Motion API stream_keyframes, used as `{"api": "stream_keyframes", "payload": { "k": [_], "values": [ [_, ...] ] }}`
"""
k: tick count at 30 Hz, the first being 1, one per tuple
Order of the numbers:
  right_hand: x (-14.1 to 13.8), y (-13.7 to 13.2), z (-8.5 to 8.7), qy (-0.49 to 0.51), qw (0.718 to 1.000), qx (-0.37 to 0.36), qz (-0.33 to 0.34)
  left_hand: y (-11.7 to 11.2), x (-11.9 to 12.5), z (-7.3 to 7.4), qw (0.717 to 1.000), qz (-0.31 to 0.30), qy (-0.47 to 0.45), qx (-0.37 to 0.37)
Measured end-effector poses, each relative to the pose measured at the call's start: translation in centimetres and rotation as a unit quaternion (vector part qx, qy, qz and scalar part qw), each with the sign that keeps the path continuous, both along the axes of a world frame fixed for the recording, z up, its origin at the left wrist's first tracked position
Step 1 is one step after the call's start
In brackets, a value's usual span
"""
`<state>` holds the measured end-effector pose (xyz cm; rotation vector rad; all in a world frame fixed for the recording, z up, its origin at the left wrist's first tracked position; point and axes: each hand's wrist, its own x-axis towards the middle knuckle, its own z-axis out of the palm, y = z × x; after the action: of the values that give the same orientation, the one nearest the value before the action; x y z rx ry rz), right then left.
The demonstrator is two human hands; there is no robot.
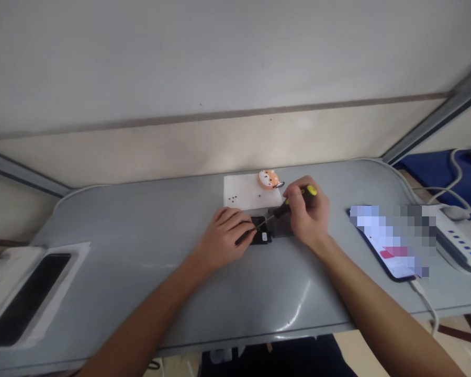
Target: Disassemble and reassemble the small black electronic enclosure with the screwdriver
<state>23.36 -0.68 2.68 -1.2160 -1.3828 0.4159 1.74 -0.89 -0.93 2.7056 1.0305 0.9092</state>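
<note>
A screwdriver [283, 207] with a black and yellow handle is gripped in my right hand [309, 214]. Its shaft slants down to the left onto a small black electronic device [262, 239] lying on the table. With fingers closed, my left hand [226, 236] grips the device's left side, fingertips close to the screwdriver's tip. Partly under my right hand is a flat dark grey piece [281, 226], beside the device. Just behind, several tiny screws [233, 199] rest on a white sheet of paper [241, 186].
An orange and white animal-faced case [268, 179] with a carabiner sits on the paper. On the right, a lit phone [384, 246] on a cable lies by a white power strip [461, 241]. A long black-topped object [27, 298] lies on paper at left. The grey table [141, 225] meets a wall behind.
</note>
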Motion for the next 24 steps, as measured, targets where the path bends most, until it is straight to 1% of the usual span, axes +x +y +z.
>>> {"api": "stream_keyframes", "payload": {
  "k": [3,8,10,14,19,24],
  "values": [
    [0.0,-0.2,0.0,-0.027,1.0,-0.003,0.009,-0.1,0.0,0.1,1.0,-0.003,0.004,-0.013],
    [0.3,-0.4,0.3,-0.07,0.997,-0.002,0.015,-0.1,-0.2,0.7,0.995,-0.026,0.021,-0.093],
    [0.4,-0.4,0.3,-0.074,0.997,-0.005,0.008,0.0,-0.2,0.8,0.993,-0.03,0.032,-0.107],
    [0.4,-0.2,0.2,-0.098,0.995,-0.014,0.008,0.2,-0.3,0.5,0.992,-0.032,0.052,-0.114],
    [0.2,-0.2,0.0,-0.123,0.992,-0.034,0.019,0.4,-0.4,0.0,0.992,-0.032,0.054,-0.113],
    [0.2,-0.1,-0.1,-0.126,0.992,-0.023,0.017,0.5,-0.5,-0.3,0.992,-0.045,0.051,-0.107]
  ]
}}
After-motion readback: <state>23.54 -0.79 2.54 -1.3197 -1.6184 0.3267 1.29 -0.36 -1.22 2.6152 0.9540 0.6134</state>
